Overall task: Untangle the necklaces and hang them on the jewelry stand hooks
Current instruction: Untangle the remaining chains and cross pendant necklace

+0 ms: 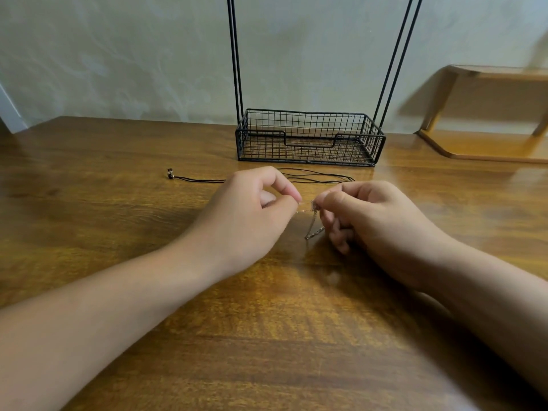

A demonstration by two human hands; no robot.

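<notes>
head view:
left hand (255,203): pinches one end of the thin silver chain necklace (312,225)
right hand (364,215): pinches the chain, which dangles to the brown wooden table (118,161)
black cord necklace (201,180): flat on the table, before the black wire jewelry stand (310,137)

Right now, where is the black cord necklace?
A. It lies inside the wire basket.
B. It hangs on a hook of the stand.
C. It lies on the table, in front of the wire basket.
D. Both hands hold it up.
C: the black cord necklace lies flat on the table, between the hands and the wire basket.
</notes>
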